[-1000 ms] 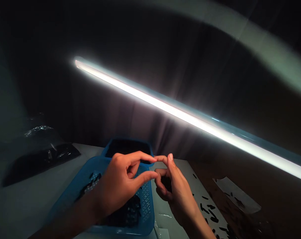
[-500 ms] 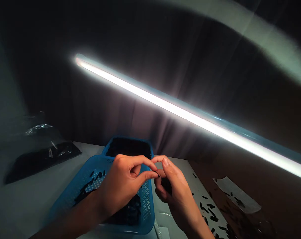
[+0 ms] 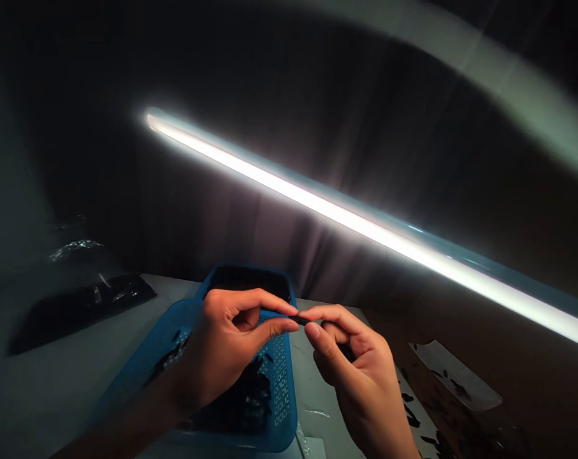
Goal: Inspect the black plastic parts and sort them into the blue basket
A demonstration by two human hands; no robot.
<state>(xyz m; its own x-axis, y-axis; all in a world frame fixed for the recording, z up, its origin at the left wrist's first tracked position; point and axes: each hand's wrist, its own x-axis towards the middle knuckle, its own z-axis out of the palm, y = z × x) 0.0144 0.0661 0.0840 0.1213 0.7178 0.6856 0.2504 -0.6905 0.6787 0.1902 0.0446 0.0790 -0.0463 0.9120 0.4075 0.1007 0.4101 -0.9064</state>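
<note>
Between the fingertips of both hands is a small, slim black piece [image 3: 297, 320]; its exact kind is too small to tell. My left hand [image 3: 236, 341] pinches its left end between thumb and forefinger. At the other end, the thumb and forefinger of my right hand [image 3: 360, 363] close on it. Something dark [image 3: 346, 352] shows inside the curled fingers of my right hand, mostly hidden. Below my left hand stands a blue perforated plastic basket [image 3: 291, 408], with many loose black pieces [image 3: 241, 401] in it.
A second blue basket [image 3: 291, 280], filled with dark pieces, stands behind. At left lies a clear plastic bag [image 3: 90, 299] with black contents. A glowing tube light [image 3: 317, 203] slants across above the hands. On the right are scattered black bits and a pale paper [image 3: 461, 376].
My right hand has turned and shifted right, its forefinger now straighter along the black piece. My left hand has moved slightly left and up, and the piece shows more fully between the fingers.
</note>
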